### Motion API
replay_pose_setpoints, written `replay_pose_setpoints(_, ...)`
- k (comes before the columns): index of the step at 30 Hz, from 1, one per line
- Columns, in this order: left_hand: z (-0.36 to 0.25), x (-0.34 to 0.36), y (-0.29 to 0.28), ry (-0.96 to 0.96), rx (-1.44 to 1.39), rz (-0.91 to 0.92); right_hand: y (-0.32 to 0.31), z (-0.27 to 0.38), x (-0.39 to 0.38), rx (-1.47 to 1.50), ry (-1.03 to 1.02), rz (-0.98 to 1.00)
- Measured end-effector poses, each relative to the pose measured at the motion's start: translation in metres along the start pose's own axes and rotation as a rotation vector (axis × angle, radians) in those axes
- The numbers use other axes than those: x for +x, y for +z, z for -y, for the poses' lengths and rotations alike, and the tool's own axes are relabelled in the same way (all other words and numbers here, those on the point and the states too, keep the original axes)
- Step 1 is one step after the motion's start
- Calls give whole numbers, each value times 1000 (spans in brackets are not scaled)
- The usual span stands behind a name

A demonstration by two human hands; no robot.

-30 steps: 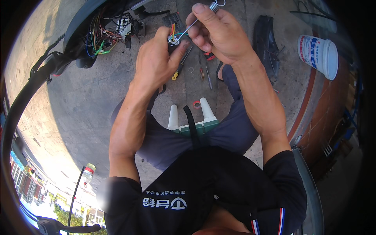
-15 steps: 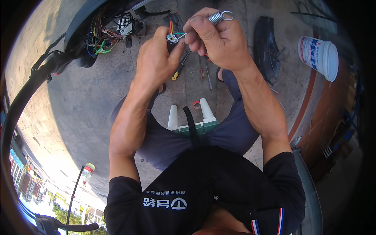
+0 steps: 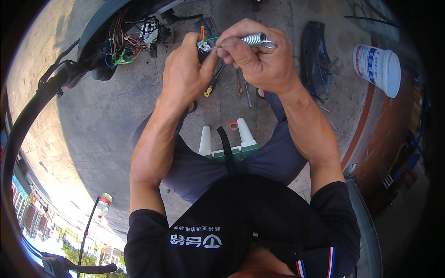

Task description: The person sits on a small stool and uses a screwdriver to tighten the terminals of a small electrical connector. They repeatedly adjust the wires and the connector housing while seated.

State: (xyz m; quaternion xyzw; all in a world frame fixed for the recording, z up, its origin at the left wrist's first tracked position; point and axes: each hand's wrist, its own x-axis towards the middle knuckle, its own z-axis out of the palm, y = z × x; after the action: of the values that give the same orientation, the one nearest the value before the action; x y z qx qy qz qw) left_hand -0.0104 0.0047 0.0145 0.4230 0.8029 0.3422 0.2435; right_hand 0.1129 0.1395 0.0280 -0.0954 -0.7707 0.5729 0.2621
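Observation:
My left hand (image 3: 186, 69) is closed round a small dark part that carries a white wire connector (image 3: 204, 46). Yellow and red wires (image 3: 202, 32) rise from the connector, and a thin teal wire runs across toward the other hand. Pinched in my right hand (image 3: 266, 62) is a shiny metal coil spring (image 3: 253, 40) with a looped end that sticks out past the knuckles. Thumb and fingertips of that hand come right up to the connector. They hide whatever the spring's other end touches.
Tangled wiring (image 3: 134, 41) hangs at the upper left beside a black bar (image 3: 28, 120). On the ground lie a yellow-handled screwdriver (image 3: 209, 88), slim tools (image 3: 248, 95), a red tape roll (image 3: 233, 125) and a black curved panel (image 3: 315, 60). A white bucket (image 3: 380, 72) is at right, a green-white stool (image 3: 246, 148) below.
My right hand has shifted slightly down and turned, so the spring's looped end now points lower and to the right. The left hand stays in place with the connector.

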Motion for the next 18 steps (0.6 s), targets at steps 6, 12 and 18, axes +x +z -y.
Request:
replay_pose_setpoints(6, 0, 0, 1, 23, 0, -30, 0, -2, 4, -46, -158, -15)
replay_pose_setpoints(12, 0, -1, 1, 11, -19, -41, 5, -1, 1, 93, -3, -73)
replay_pose_setpoints(18, 1, 0, -1, 46, -91, -44, 5, -3, 0, 251, 109, -85)
